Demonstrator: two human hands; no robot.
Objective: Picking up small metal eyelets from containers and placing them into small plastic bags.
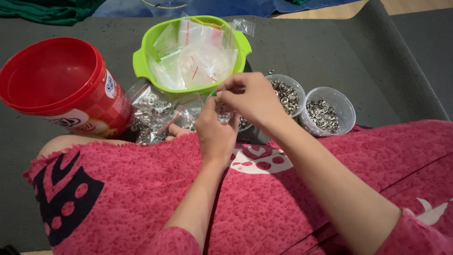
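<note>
My left hand (215, 130) and my right hand (250, 98) meet above my lap, both pinching a small clear zip bag (223, 116) that is mostly hidden between the fingers. Just beyond them stand two clear plastic cups of small silver metal rings, one (289, 94) partly behind my right hand and one (326, 111) further right. A pile of filled clear bags with silver rings (155, 115) lies to the left of my hands. A lime green bowl (141, 63) holds several empty clear bags with red strips.
A red plastic bucket (63, 87) lies tilted at the left on the grey mat (330, 47). My legs under pink patterned cloth (264, 198) fill the foreground. Green and blue fabric (47, 9) lies at the top edge.
</note>
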